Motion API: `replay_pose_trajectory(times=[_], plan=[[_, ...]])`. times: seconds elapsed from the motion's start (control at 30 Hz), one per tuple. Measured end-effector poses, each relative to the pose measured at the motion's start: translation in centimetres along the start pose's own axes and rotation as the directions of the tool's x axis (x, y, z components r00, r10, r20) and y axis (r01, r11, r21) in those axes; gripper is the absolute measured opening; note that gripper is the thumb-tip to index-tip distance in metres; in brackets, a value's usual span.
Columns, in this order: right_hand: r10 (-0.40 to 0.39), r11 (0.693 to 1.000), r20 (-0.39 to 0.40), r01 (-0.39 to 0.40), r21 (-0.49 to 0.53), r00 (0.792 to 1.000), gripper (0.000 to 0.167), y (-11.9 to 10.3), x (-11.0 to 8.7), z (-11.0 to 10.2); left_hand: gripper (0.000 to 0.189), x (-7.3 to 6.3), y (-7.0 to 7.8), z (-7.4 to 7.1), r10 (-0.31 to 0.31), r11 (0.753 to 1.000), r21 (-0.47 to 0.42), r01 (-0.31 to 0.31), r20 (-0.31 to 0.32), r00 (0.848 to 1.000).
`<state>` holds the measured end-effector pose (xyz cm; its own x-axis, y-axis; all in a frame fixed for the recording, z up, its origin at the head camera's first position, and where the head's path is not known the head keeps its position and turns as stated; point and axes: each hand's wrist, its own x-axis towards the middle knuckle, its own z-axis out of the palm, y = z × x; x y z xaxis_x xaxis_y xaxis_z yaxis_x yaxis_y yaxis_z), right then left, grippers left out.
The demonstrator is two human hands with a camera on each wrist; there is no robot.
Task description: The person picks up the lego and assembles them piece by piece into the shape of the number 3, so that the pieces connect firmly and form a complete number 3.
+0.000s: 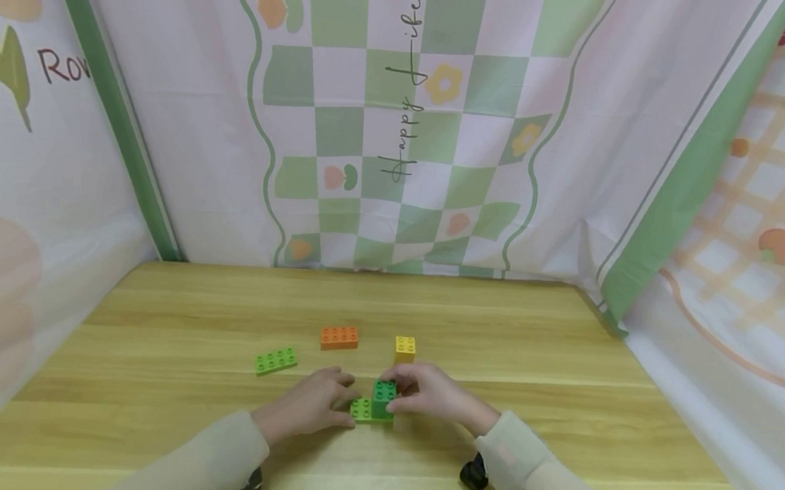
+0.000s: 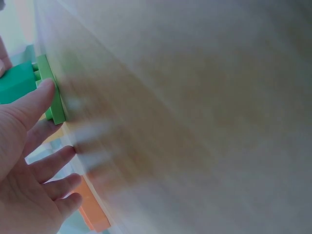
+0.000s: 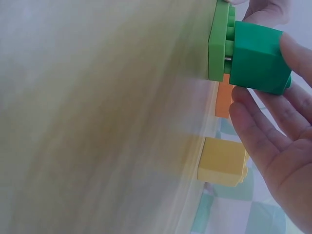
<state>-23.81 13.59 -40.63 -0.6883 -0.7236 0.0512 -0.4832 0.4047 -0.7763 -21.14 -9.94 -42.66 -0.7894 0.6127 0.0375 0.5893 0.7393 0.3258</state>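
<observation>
A dark green block (image 1: 383, 400) stands over the right end of a light green flat brick (image 1: 360, 409) on the table. My right hand (image 1: 437, 393) pinches the dark green block between thumb and fingers. In the right wrist view, studs show in a narrow gap between the dark green block (image 3: 258, 58) and the light green flat brick (image 3: 217, 48). My left hand (image 1: 311, 405) holds the left end of the flat brick. The left wrist view has the left thumb (image 2: 41, 97) against the flat brick's edge, the index finger partly hidden behind it.
Behind the hands, a yellow block (image 1: 404, 349) stands just beyond my right hand. An orange brick (image 1: 339, 338) lies farther left, and a second light green flat brick (image 1: 275, 362) is beyond my left hand. A patterned curtain (image 1: 403, 121) hangs behind the wooden table (image 1: 219, 300).
</observation>
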Motion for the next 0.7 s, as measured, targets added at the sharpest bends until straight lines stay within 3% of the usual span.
replay_pose_trajectory(times=[0.7], plan=[[-0.016, 1.0, 0.018, 0.017, -0.004, 1.0, 0.031, 0.08, 0.23, 0.31, 0.045, -0.09, 0.13, -0.14, 0.007, 1.0, -0.01, -0.007, -0.002, 1.0]])
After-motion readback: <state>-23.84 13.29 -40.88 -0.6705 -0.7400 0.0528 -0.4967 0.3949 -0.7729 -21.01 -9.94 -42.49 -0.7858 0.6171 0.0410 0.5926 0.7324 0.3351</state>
